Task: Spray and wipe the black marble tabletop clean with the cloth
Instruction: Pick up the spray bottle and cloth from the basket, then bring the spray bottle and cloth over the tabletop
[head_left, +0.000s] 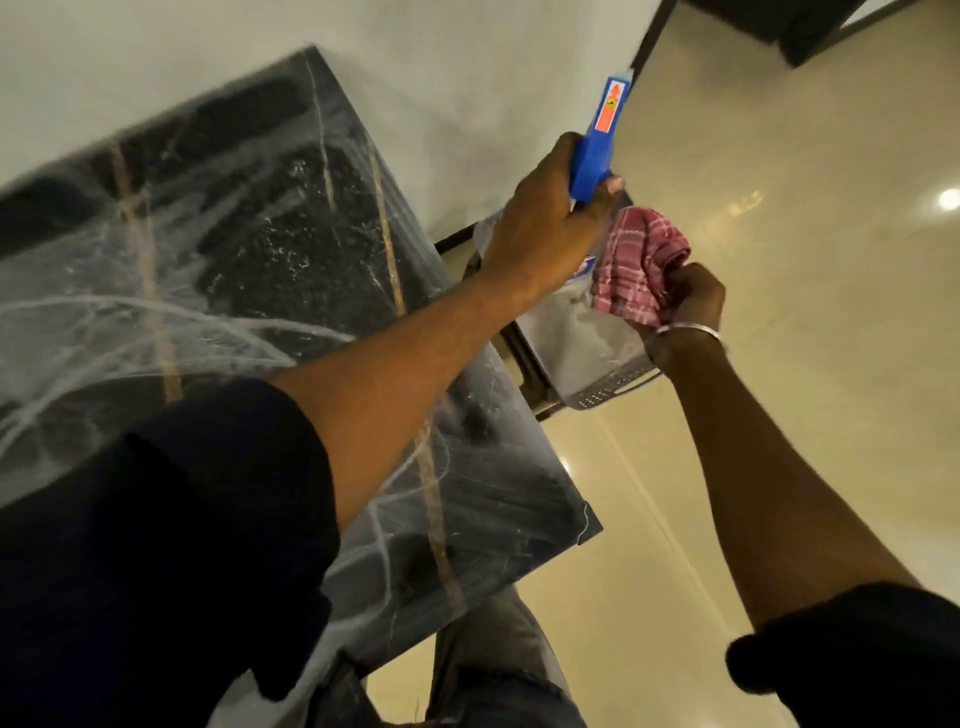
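Observation:
The black marble tabletop (249, 249) fills the left of the head view, with white and gold veins and pale smears. My left hand (540, 228) reaches past the table's right edge and grips a spray bottle (597, 140) with a blue trigger head; its clear body shows below my hand. My right hand (691, 296) holds a bunched pink checked cloth (636, 265) right beside the bottle, over the floor. A metal bangle sits on my right wrist.
A grey plastic chair or stool (587, 364) stands beyond the table's right edge, under my hands. Glossy cream floor tiles (805, 364) spread to the right. A white wall (441, 78) runs behind the table. My legs show at the bottom.

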